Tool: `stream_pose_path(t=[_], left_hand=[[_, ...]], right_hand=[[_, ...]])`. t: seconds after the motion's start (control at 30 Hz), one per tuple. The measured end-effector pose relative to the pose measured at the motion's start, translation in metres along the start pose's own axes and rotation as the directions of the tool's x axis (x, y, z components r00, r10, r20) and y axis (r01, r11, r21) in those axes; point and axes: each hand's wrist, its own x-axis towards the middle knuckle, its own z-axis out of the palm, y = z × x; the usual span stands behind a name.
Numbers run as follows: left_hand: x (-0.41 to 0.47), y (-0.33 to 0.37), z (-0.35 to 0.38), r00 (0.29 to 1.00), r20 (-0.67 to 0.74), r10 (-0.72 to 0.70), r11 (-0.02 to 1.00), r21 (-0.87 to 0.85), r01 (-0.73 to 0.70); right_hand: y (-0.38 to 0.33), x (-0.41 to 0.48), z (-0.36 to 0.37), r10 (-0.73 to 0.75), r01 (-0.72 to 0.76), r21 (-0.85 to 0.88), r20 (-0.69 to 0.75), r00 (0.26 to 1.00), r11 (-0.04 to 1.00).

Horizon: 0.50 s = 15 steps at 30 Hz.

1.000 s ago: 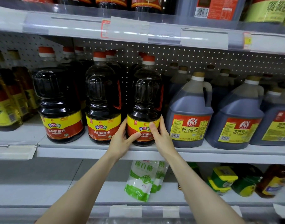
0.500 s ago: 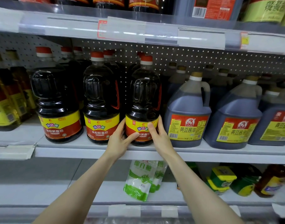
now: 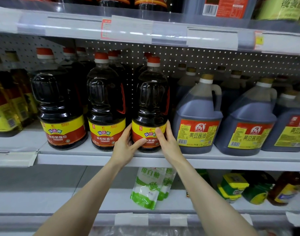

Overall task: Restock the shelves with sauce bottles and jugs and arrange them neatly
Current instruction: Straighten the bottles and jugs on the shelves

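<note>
A dark soy sauce bottle [image 3: 151, 99] with a red cap and a yellow-red label stands upright at the front of the middle shelf [image 3: 98, 159]. My left hand [image 3: 127, 147] grips its base from the left, thumb across the label. My right hand [image 3: 166, 142] holds the base from the right, thumb on the label. Two matching bottles [image 3: 105, 103] [image 3: 58, 106] stand in a row to its left, with more behind them. Blue-grey soy sauce jugs [image 3: 198, 114] [image 3: 248, 120] stand to the right.
Oil bottles [image 3: 6, 106] fill the shelf's left end. The upper shelf edge with price-tag holders [image 3: 132, 29] hangs overhead. On the lower shelf lie white-green sugar bags [image 3: 145, 188] and yellow-green containers [image 3: 234, 186].
The held bottle has shifted slightly left, closer to the neighbouring bottle. Both hands stay on its base.
</note>
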Motion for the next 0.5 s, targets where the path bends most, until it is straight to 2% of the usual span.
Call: stream_pose_path(t=[0.33,0.5], left_hand=[[-0.004,0.015,0.000,0.996,0.059,-0.064,0.998,0.024,0.063],[-0.024,0.031,0.000,0.990,-0.093,-0.104,0.989,0.099,0.113]], right_hand=[[-0.009,-0.008,0.001,0.021,-0.020,0.025,-0.028,0.999,0.999],[-0.027,-0.037,-0.002,0.038,-0.037,0.022,-0.065,0.997,0.999]])
